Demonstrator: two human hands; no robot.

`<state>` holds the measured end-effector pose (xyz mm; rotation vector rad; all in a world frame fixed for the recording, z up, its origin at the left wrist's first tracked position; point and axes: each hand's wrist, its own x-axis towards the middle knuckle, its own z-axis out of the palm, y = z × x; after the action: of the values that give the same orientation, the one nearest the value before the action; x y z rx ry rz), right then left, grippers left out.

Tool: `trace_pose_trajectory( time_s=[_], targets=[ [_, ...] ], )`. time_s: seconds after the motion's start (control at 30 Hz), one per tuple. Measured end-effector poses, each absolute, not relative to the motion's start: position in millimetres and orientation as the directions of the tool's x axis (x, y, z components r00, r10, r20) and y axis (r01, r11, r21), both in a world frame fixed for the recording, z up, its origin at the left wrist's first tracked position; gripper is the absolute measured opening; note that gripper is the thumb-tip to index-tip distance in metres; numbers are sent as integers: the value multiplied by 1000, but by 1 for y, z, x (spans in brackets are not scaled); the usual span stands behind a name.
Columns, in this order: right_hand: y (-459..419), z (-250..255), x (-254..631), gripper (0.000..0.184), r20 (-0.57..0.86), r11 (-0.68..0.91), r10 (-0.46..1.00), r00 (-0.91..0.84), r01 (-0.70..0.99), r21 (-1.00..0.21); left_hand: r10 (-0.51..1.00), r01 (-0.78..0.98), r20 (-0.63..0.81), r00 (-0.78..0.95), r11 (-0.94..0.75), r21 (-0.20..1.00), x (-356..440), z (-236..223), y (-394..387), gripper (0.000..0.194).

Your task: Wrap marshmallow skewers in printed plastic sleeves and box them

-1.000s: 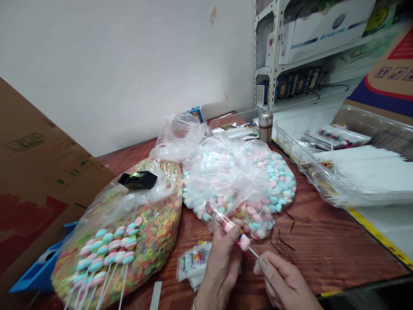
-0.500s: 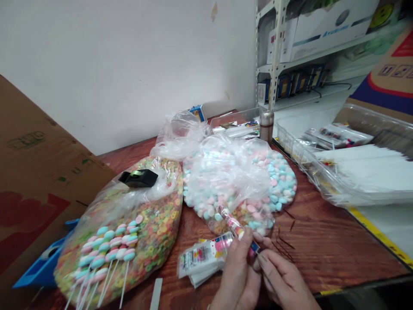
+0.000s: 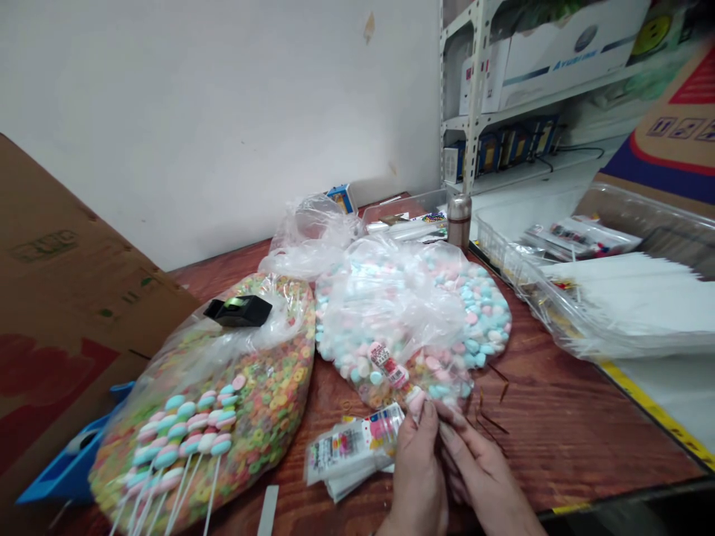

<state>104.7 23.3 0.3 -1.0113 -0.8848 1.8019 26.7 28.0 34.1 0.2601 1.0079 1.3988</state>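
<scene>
My left hand is closed around the lower part of a printed clear candy packet, which points up and away over the marshmallow bag. A pink and white marshmallow shows at the packet's lower end, just above my thumb. My right hand presses in from the right, fingers pinched on the packet's bottom end, which the hands hide. Left of my hands lies a stack of flat printed packets. Several thin gold-brown twist ties are scattered to the right.
Marshmallow skewers and a black tape dispenser rest on a bag of ring-shaped cereal. Behind my hands is a big marshmallow bag. A metal bottle stands beside a clear plastic bin. A cardboard box stands left.
My right hand has come in closer to my left, and the packet's blue lower end is now covered by the fingers. The packet's printed face has turned more toward me.
</scene>
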Motion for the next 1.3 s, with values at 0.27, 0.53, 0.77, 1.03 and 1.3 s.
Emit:
trace_pose_trajectory(
  time_s=[0.27,0.53,0.77,1.03,1.3],
  targets=[
    [23,9,100,40,-408,-511,860,-307,-526,-680,912,-587,-394,112,380,715,10,27,25,50],
    [20,7,105,37,-285,-336,935,-212,-268,-903,904,-560,-417,-95,298,773,13,20,20,27],
    [11,1,97,44,-303,-523,823,-481,-432,-735,879,-553,-447,166,458,696,-1,26,12,32],
    [6,-11,140,24,-222,-275,920,-323,-130,-953,884,-509,-448,-131,328,796,-35,23,11,20],
    [30,-43,188,20,186,158,981,-52,772,-616,870,-354,-416,-263,314,881,-55,13,13,31]
  ],
)
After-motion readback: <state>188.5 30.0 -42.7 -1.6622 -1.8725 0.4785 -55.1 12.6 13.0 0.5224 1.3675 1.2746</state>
